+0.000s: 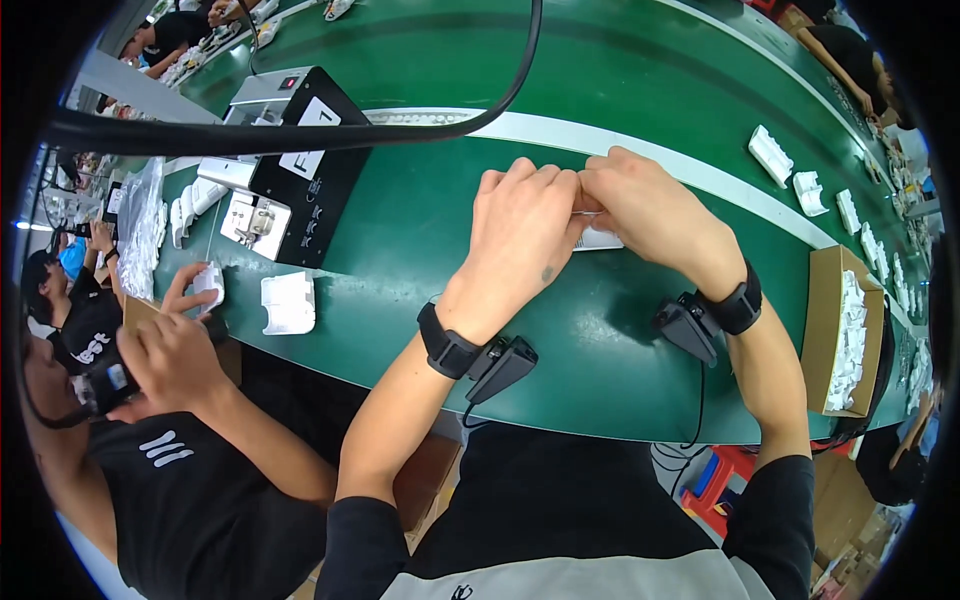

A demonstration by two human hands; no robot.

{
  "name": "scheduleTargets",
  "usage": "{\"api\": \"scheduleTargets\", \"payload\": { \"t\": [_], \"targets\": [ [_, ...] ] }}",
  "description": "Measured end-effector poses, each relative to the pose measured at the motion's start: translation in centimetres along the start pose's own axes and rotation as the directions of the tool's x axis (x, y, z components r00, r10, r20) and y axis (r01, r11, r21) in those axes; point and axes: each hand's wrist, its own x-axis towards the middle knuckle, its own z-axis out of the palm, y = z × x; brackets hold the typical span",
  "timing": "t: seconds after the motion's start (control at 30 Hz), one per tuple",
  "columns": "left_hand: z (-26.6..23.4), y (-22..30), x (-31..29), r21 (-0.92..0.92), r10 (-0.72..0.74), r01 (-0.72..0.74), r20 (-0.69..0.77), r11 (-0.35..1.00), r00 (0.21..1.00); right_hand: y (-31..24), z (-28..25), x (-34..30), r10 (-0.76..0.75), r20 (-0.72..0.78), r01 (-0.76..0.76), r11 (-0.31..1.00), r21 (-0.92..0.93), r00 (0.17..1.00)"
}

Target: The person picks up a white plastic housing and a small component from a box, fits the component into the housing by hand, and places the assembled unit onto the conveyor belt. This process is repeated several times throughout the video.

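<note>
White flat piece (600, 238) mostly hidden on green belt (420, 250), pinched under curled left hand (525, 225) and right hand (650, 210); shape unclear.

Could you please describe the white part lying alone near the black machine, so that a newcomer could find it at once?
Start at the black machine on the left of the green table. Just below it, toward the table's near edge, lies a white moulded part. Unlike the smaller white piece beside it, which a neighbouring person's hand touches, nobody touches this one.
</note>
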Motion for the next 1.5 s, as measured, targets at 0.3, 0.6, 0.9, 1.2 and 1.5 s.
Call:
{"api": "scheduleTargets", "payload": {
  "t": [0.3, 0.6, 0.9, 1.2, 1.5],
  "targets": [
    [-1.4, 0.0, -3.3, 0.047, -0.005, 0.009, -0.091, 0.999, 0.996, -0.3, 0.7, -0.4, 0.098, -0.035, -0.104, 0.960, -0.261, 0.995],
    [-6.2, -1.2, -16.1, 0.192, -0.360, 0.599, -0.645, 0.777, 0.674, 6.7, -3.2, -1.9, 0.255, -0.573, -0.462, 0.851, -0.250, 0.779],
    [-10.4, -4.5, -19.4, 0.139, -0.576, 0.770, -0.585, 0.623, 0.571, 16.6, -11.4, -36.1, 0.655, -0.614, -0.862, 0.500, -0.083, 0.439],
    [-10.5, -1.9, -17.7, 0.042, -0.614, 0.668, -0.354, 0.743, 0.705, 13.3, -7.4, -42.7, 0.910, -0.123, -0.918, 0.397, -0.019, 0.396],
    [-6.2, -1.1, -14.3, -0.073, -0.447, 0.446, -0.295, 0.892, 0.844, 12.6, -11.2, -40.0, 0.756, -0.511, -0.913, 0.334, -0.235, 0.408]
  ]
}}
